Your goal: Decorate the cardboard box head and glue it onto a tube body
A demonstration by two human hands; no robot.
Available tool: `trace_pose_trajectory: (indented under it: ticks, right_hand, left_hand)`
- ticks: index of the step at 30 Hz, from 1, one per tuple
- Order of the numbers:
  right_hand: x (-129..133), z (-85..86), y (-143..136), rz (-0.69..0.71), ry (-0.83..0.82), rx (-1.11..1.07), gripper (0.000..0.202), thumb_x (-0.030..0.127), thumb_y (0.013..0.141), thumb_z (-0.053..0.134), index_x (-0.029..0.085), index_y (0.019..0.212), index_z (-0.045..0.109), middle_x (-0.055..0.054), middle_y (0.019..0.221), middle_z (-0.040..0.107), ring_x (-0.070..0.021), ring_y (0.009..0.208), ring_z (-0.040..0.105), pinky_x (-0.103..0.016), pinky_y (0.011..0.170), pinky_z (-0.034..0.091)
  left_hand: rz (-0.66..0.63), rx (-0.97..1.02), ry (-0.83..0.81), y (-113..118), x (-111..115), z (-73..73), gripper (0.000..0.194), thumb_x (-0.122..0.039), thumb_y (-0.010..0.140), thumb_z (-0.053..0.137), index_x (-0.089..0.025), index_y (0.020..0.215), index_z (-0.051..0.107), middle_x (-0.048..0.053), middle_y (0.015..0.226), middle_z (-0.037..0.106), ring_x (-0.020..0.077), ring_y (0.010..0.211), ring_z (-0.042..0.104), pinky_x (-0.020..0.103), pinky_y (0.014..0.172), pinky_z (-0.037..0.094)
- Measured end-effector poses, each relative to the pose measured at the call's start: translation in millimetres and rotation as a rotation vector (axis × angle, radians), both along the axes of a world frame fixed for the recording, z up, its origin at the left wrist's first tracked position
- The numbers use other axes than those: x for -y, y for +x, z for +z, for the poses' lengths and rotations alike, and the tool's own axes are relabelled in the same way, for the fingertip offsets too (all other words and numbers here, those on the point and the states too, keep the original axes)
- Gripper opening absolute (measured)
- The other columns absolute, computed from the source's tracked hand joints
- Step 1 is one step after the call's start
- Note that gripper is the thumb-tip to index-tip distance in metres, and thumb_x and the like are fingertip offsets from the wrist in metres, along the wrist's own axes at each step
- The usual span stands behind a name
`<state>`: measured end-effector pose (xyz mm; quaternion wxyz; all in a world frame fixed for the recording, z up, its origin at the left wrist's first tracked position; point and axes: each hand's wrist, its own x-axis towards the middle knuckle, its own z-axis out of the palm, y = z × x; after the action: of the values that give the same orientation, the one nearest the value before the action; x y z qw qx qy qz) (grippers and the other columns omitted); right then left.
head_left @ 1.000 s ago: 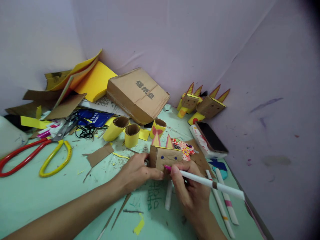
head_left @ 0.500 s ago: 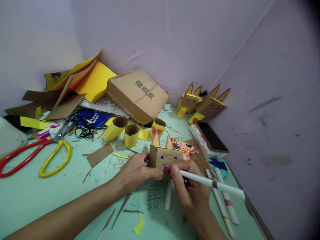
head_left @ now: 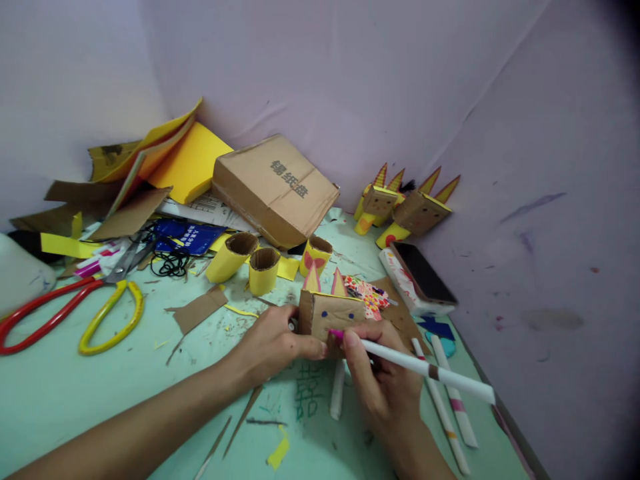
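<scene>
My left hand (head_left: 277,343) grips the left end of a small cardboard box (head_left: 345,313), its thumb along the lower edge. Two blue dots mark the front of the box, and two pink-edged pointed ears rise from its top. My right hand (head_left: 383,373) is closed on a white marker (head_left: 415,363); the marker's pink tip touches or nearly touches the box front below the dots. Flowered paper (head_left: 370,297) lies just behind the box. Under it, a white pen (head_left: 337,393) pokes out toward me.
Scissors (head_left: 113,300) with red and yellow handles lie at left. Yellow tubes (head_left: 263,272) stand behind my hands, near a large carton (head_left: 277,190). Two eared cardboard figures (head_left: 423,213) stand at back right, above a phone (head_left: 423,273). More markers (head_left: 455,393) lie at right.
The rear end of the marker has shifted slightly right and down with my right hand. My left hand and the box hold practically the same place.
</scene>
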<state>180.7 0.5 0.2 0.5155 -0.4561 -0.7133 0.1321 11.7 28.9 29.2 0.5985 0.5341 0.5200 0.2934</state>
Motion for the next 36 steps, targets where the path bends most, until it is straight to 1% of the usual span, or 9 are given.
trace_pose_trajectory:
  ticks: [4, 9, 17, 24, 27, 29, 33, 34, 36]
  right_hand:
    - [-0.3, 1.0, -0.8, 0.020, 0.001, -0.023, 0.013, 0.020, 0.090, 0.055, 0.019, 0.078, 0.060, 0.002, 0.059, 0.058, -0.0108, 0.048, 0.053, -0.020, 0.043, 0.040]
    - [-1.5, -2.4, 1.5, 0.011, -0.001, 0.018, 0.014, 0.021, 0.091, 0.054, 0.020, 0.079, 0.061, 0.001, 0.062, 0.061, -0.0120, 0.051, 0.057, -0.021, 0.047, 0.043]
    - [-2.3, -2.1, 1.1, 0.017, 0.016, 0.024, 0.013, 0.019, 0.090, 0.054, 0.020, 0.078, 0.059, 0.003, 0.060, 0.059, -0.0108, 0.048, 0.055, -0.020, 0.044, 0.042]
    - [-1.8, 1.0, -0.5, 0.024, 0.030, -0.010, 0.013, 0.019, 0.089, 0.055, 0.020, 0.077, 0.060, 0.004, 0.058, 0.058, -0.0102, 0.046, 0.053, -0.020, 0.042, 0.040]
    - [0.9, 1.2, -2.2, -0.032, -0.028, -0.113, 0.014, 0.020, 0.090, 0.054, 0.021, 0.077, 0.060, 0.003, 0.060, 0.058, -0.0120, 0.050, 0.055, -0.021, 0.045, 0.043]
    - [2.3, 1.5, -2.8, -0.078, -0.036, -0.151, 0.015, 0.020, 0.089, 0.054, 0.021, 0.075, 0.059, 0.003, 0.060, 0.057, -0.0121, 0.050, 0.055, -0.022, 0.046, 0.043]
    - [2.4, 1.1, 1.7, -0.071, 0.069, -0.128, 0.013, 0.016, 0.088, 0.056, 0.022, 0.077, 0.060, 0.004, 0.059, 0.055, -0.0103, 0.048, 0.051, -0.021, 0.045, 0.039]
    - [2.0, 0.4, 4.2, -0.083, 0.094, -0.139, 0.012, 0.016, 0.088, 0.056, 0.022, 0.078, 0.060, 0.004, 0.060, 0.055, -0.0105, 0.049, 0.050, -0.022, 0.046, 0.039]
    - [0.8, -1.8, 10.5, -0.158, 0.121, -0.197, 0.012, 0.019, 0.089, 0.058, 0.021, 0.077, 0.060, 0.003, 0.062, 0.055, -0.0122, 0.053, 0.052, -0.023, 0.049, 0.039]
  left_hand:
    - [-0.006, -0.006, 0.006, -0.4, 0.1, 1.2, 0.038, -0.026, 0.062, 0.075, -0.013, 0.098, 0.073, 0.005, 0.093, 0.077, 0.0308, 0.093, 0.066, 0.034, 0.074, 0.047]
    - [-0.014, 0.007, 0.014, 0.1, 0.7, 0.5, 0.038, -0.026, 0.063, 0.076, -0.014, 0.099, 0.074, 0.004, 0.094, 0.077, 0.0306, 0.095, 0.065, 0.033, 0.075, 0.047]
    - [-0.018, 0.027, 0.010, 0.4, 0.8, -0.4, 0.040, -0.024, 0.063, 0.074, -0.014, 0.101, 0.073, 0.005, 0.095, 0.077, 0.0298, 0.095, 0.065, 0.032, 0.077, 0.048]
    - [-0.003, -0.029, 0.004, 0.1, 0.5, -0.6, 0.040, -0.028, 0.062, 0.074, -0.013, 0.098, 0.073, 0.005, 0.094, 0.077, 0.0313, 0.094, 0.066, 0.034, 0.075, 0.048]
    - [0.003, -0.042, -0.005, -0.2, 0.3, -3.3, 0.043, -0.029, 0.060, 0.074, -0.013, 0.100, 0.071, 0.008, 0.098, 0.077, 0.0336, 0.097, 0.066, 0.036, 0.079, 0.049]
    - [-0.007, -0.001, -0.013, -0.3, 0.2, -4.8, 0.045, -0.027, 0.061, 0.073, -0.013, 0.103, 0.071, 0.008, 0.103, 0.076, 0.0339, 0.101, 0.066, 0.037, 0.083, 0.050]
    - [-0.027, 0.061, 0.001, -0.6, -0.6, -6.8, 0.044, -0.025, 0.062, 0.072, -0.014, 0.104, 0.072, 0.007, 0.107, 0.076, 0.0327, 0.105, 0.065, 0.036, 0.087, 0.049]
    - [-0.025, 0.058, 0.008, -0.8, -1.0, -7.4, 0.044, -0.026, 0.061, 0.072, -0.013, 0.104, 0.072, 0.008, 0.106, 0.076, 0.0329, 0.104, 0.065, 0.037, 0.087, 0.049]
    - [-0.008, 0.022, 0.013, -0.9, -1.9, -8.9, 0.046, -0.028, 0.060, 0.073, -0.011, 0.103, 0.071, 0.009, 0.105, 0.076, 0.0341, 0.102, 0.065, 0.038, 0.085, 0.049]
